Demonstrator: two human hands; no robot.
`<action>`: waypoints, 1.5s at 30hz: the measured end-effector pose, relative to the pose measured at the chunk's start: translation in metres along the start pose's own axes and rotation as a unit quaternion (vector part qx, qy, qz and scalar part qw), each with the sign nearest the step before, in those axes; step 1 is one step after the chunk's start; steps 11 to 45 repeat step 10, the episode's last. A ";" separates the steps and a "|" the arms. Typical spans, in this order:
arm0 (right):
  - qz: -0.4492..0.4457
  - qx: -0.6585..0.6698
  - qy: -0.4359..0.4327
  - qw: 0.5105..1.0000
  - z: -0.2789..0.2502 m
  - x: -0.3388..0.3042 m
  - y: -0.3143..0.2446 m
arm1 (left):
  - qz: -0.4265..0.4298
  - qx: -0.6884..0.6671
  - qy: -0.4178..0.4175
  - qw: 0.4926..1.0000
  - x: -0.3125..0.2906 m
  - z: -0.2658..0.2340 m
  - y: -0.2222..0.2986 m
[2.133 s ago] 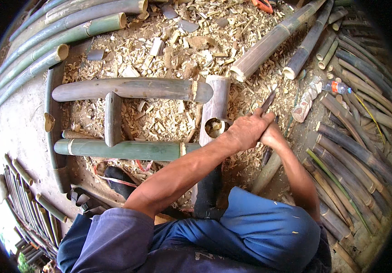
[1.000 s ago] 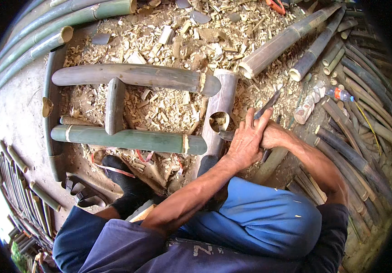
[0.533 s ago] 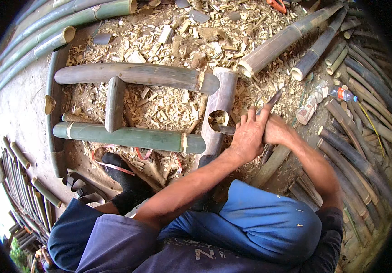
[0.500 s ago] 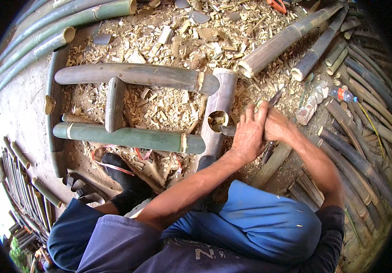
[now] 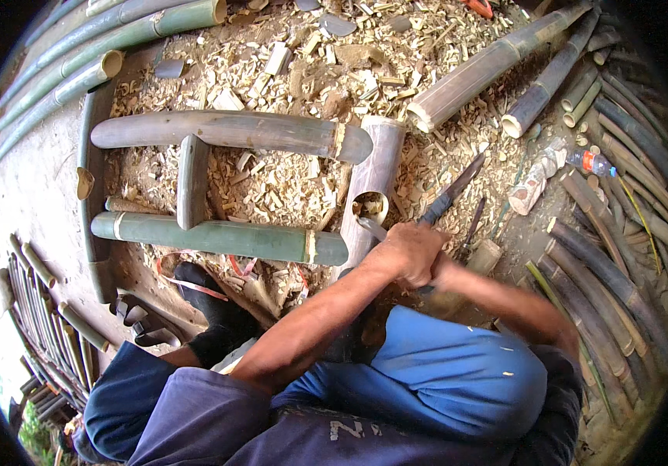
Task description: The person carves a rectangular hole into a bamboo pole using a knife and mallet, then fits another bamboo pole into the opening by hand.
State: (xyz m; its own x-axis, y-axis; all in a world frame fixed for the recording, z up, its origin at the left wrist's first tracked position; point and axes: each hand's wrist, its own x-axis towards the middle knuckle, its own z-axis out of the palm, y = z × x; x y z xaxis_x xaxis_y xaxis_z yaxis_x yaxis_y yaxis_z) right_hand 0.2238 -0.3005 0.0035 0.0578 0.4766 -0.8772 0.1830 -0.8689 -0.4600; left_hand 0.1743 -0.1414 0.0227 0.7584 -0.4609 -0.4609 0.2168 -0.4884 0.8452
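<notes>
My left hand (image 5: 410,250) is closed in a fist just right of the round hole in a bamboo post (image 5: 363,175). From its knuckles juts a long dark-bladed knife (image 5: 450,194), tip pointing up and right. A curved grey piece (image 5: 373,227), its kind unclear, reaches from this fist to the hole's lower edge. Against the left hand's underside is my right hand (image 5: 446,272), blurred, its fingers mostly hidden. The post abuts an upper bamboo rail (image 5: 225,128) and a green lower rail (image 5: 225,238), with a short bamboo crosspiece (image 5: 193,182) between them.
Pale wood chips (image 5: 272,186) cover the ground. Another dark pointed tool (image 5: 474,219) lies right of my hands, near a short bamboo end (image 5: 485,256). Bamboo poles (image 5: 497,70) are spread at right, beside a plastic bottle (image 5: 590,163). My feet are close to the lower rail.
Both hands have moved down and left, closer to the post. The left has gone from spread fingers to a fist. More of the knife shows, and the right hand has dropped lower.
</notes>
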 end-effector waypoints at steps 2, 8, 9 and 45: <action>-0.060 -0.064 0.013 0.996 0.020 0.005 0.010 | 0.057 0.043 -0.112 0.991 -0.014 -0.015 -0.005; -0.153 -0.376 0.041 0.913 -0.078 0.005 -0.053 | 0.004 -0.163 0.428 0.889 -0.011 0.029 0.015; -0.171 -0.389 0.037 0.905 -0.080 0.001 -0.057 | -0.004 -0.166 0.410 0.897 -0.013 0.032 0.016; -0.187 -0.392 0.048 0.900 -0.072 0.005 -0.034 | -0.011 -0.170 0.389 0.905 -0.017 0.032 0.018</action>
